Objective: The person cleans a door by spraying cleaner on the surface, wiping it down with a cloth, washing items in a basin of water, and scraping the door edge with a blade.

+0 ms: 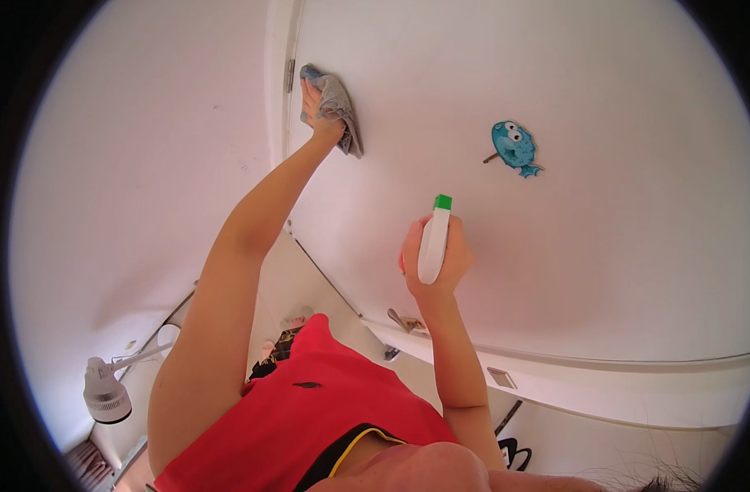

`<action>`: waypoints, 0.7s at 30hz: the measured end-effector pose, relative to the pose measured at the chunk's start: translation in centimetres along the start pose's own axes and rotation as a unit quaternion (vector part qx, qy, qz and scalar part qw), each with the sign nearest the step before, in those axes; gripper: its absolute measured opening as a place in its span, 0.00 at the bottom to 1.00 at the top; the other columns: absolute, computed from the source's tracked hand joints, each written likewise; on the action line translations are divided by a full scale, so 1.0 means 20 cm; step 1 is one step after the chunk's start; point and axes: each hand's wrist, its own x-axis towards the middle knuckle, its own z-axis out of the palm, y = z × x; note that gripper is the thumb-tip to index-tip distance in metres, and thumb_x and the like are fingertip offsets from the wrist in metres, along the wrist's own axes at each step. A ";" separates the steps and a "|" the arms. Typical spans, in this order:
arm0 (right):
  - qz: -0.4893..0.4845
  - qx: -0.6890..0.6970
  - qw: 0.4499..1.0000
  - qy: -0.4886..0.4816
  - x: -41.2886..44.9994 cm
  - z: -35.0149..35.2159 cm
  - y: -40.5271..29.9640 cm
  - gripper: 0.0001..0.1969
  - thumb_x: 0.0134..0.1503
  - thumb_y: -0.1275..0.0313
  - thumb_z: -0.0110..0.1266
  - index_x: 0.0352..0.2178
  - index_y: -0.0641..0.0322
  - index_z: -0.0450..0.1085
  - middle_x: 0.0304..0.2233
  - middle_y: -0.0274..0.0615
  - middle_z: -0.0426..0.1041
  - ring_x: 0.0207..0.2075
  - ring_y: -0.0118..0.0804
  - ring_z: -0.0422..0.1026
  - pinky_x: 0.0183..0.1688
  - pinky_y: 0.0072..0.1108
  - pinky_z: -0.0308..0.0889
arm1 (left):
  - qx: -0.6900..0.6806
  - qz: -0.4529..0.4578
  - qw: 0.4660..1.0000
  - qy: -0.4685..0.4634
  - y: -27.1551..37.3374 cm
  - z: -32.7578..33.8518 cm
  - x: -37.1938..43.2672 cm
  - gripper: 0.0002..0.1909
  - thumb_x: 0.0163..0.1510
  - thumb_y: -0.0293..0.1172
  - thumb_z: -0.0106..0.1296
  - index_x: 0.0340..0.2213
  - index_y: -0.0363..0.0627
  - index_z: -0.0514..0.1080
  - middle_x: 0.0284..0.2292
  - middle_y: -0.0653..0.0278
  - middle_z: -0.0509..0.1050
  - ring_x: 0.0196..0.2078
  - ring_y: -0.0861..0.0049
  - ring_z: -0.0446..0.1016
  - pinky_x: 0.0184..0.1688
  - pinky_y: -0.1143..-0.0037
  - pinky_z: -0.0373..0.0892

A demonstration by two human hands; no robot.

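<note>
Up near the hinged edge of a white door (596, 258), my left hand (316, 111) presses a grey cloth (343, 104) to the door's surface. Part of the cloth is bunched around the palm, and a bluish corner sticks out above the fingers. My right hand (458, 255) grips a spray bottle (435, 246) with a white head and a green nozzle. The nozzle points toward the door, and the bottle's body is mostly hidden by the hand. To the right of the cloth, a blue cartoon fish decoration (515, 147) is on the door.
A metal hinge (290, 76) joins the door to its frame beside a white wall (135, 154). Below the right hand is a door handle (400, 320), with a strike plate (502, 377) on the frame. A white lamp-like fixture (107, 393) stands at lower left.
</note>
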 end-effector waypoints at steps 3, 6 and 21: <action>-0.082 -0.034 0.996 0.007 0.00 0.05 0.04 0.10 0.44 0.80 0.57 0.29 0.66 0.65 0.19 0.39 0.67 0.16 0.38 0.66 0.18 0.21 0.61 | 0.001 -0.024 1.000 0.018 -0.13 0.00 0.03 0.42 0.55 0.51 0.45 0.62 0.45 0.41 0.64 0.63 0.39 0.65 0.61 0.40 0.62 0.56 0.40; -0.079 -0.078 0.994 0.017 -0.01 0.08 0.12 0.10 0.44 0.79 0.57 0.28 0.67 0.65 0.19 0.39 0.66 0.15 0.37 0.65 0.17 0.21 0.59 | 0.012 -0.027 1.000 0.000 -0.07 0.01 -0.03 0.41 0.56 0.50 0.44 0.62 0.45 0.41 0.65 0.64 0.38 0.65 0.61 0.39 0.62 0.56 0.39; 0.007 -0.100 0.994 -0.031 -0.14 -0.08 0.05 0.07 0.45 0.76 0.57 0.26 0.62 0.66 0.19 0.38 0.68 0.15 0.39 0.67 0.20 0.22 0.63 | -0.015 0.049 0.996 0.076 0.38 -0.06 -0.21 0.35 0.51 0.47 0.49 0.56 0.45 0.55 0.61 0.57 0.50 0.62 0.54 0.48 0.61 0.54 0.43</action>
